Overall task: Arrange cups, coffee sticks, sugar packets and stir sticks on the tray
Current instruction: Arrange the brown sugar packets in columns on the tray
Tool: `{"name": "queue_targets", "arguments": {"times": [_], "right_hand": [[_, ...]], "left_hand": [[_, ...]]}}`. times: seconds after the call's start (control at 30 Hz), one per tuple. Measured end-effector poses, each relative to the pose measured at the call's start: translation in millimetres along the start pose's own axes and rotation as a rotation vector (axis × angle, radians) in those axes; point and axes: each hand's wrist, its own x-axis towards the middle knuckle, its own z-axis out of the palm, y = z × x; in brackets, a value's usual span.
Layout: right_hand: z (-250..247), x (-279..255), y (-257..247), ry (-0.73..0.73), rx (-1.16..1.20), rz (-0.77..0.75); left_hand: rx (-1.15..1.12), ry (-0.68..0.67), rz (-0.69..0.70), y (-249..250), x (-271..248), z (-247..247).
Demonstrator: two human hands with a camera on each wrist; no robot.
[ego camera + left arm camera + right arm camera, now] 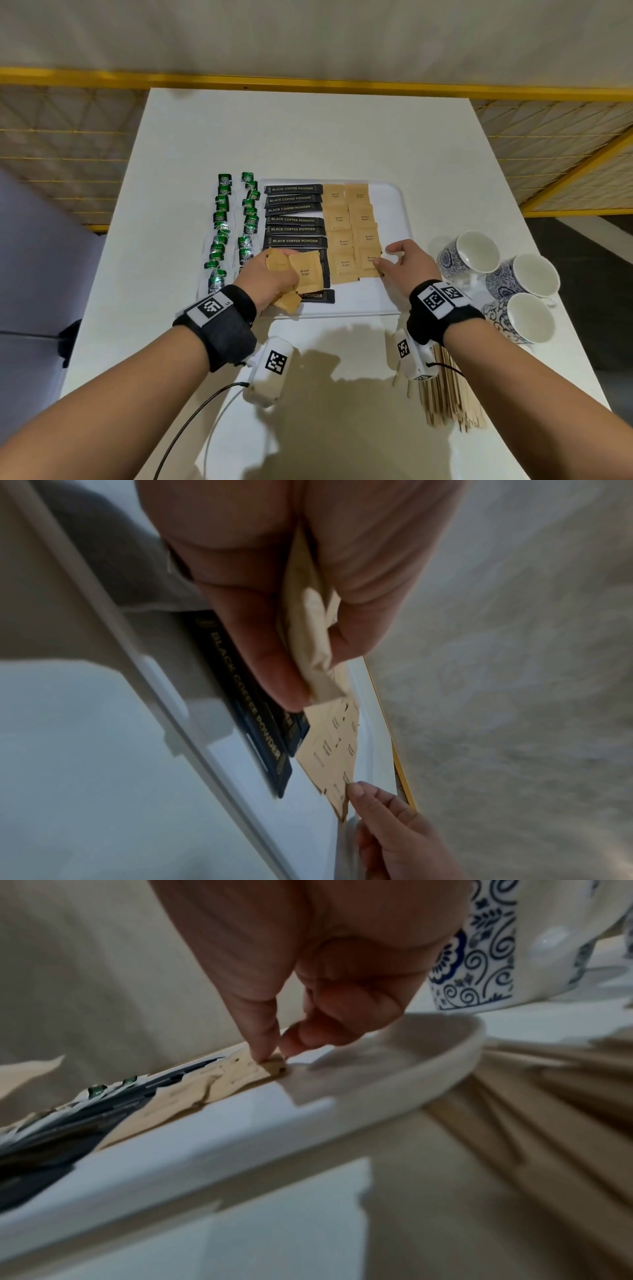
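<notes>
A white tray (pixel 397 219) holds a column of black coffee sticks (pixel 294 229) and two columns of brown sugar packets (pixel 342 219). My left hand (pixel 274 274) grips a small bunch of sugar packets (pixel 303 270) above the nearest coffee sticks; the left wrist view shows the bunch (pixel 308 631) squeezed between thumb and fingers. My right hand (pixel 383 257) pinches the near right corner of the nearest sugar packet (pixel 240 1074) lying on the tray. Three blue-patterned cups (pixel 476 253) stand right of the tray. Wooden stir sticks (pixel 448 394) lie under my right wrist.
Two rows of green tea bags (pixel 219 226) lie on the white table left of the tray. The tray's right strip is bare. A cable (pixel 191 418) runs from my left wrist across the table's near part. A yellow-framed mesh fence (pixel 308 82) stands behind the table.
</notes>
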Motion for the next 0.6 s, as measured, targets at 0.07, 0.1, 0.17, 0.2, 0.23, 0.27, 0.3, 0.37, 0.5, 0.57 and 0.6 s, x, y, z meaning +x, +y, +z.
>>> {"name": "queue_targets", "arguments": {"times": [0.07,0.1,0.17,0.2,0.23,0.27,0.3,0.37,0.5,0.57,0.6], "right_hand": [[-0.5,-2.1,-0.2,0.028,0.030,-0.009],[0.3,-2.6,-0.5,0.046,0.073,-0.020],[1.9,-3.0,-2.4,0.074,0.175,-0.048],[2.7,-2.3,-3.9,0.076,0.213,-0.062],[2.7,-1.7,-5.5,0.068,0.238,-0.070],[3.1,-0.6,-7.3,0.056,0.258,-0.072],[3.1,-0.1,-8.9,0.044,0.274,-0.071],[3.7,1.2,-10.5,0.032,0.289,-0.075],[3.7,1.1,-9.8,0.032,0.313,-0.069],[3.1,-1.0,-9.8,0.081,0.286,-0.107],[3.6,-4.2,-10.7,0.095,0.295,-0.145]], "left_hand": [[-0.003,-0.001,0.005,-0.2,0.7,-0.2],[-0.001,-0.002,0.005,-0.4,1.0,-0.2],[0.007,-0.006,0.006,-1.1,2.0,0.3],[0.009,-0.007,0.007,-1.5,2.5,0.8],[0.008,-0.009,0.010,-1.8,2.7,1.1],[0.005,-0.010,0.013,-2.1,2.9,1.5],[0.002,-0.013,0.019,-2.5,2.9,1.8],[-0.005,-0.017,0.028,-3.0,2.9,2.4],[-0.021,-0.018,0.035,-4.0,3.7,2.0],[-0.016,-0.018,0.038,-4.6,4.3,1.9],[-0.014,-0.021,0.041,-4.9,4.3,2.2]]}}
